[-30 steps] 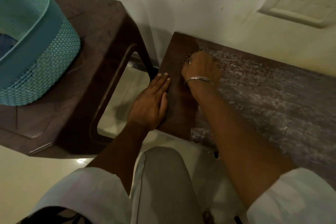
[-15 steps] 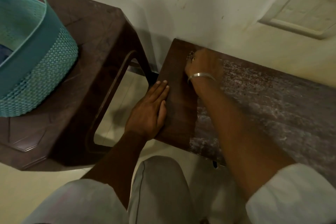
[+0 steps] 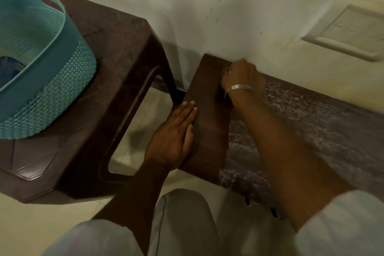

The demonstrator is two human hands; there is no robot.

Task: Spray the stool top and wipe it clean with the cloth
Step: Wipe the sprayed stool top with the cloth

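Note:
The low dark wooden stool top (image 3: 207, 131) stands against the wall. Its left strip looks dark and clean, while the rest (image 3: 311, 131) is covered in a whitish film. My left hand (image 3: 174, 139) lies flat on the stool's left edge, fingers straight. At the back edge by the wall, my right hand (image 3: 243, 77), with a metal bangle on the wrist, is curled over a dark cloth (image 3: 227, 69). Only a small bit of the cloth shows past the fingers. No spray bottle is in view.
A taller brown plastic stool (image 3: 116, 68) stands to the left, carrying a teal perforated basket (image 3: 41, 81) with something blue inside. A narrow gap of pale floor (image 3: 145, 114) separates the two stools. A white wall plate (image 3: 351, 33) is at the upper right. My knee (image 3: 182, 224) is below.
My right hand has slid with the cloth away from me along the clean strip, up to the back edge at the wall. My left hand has stayed flat on the left edge.

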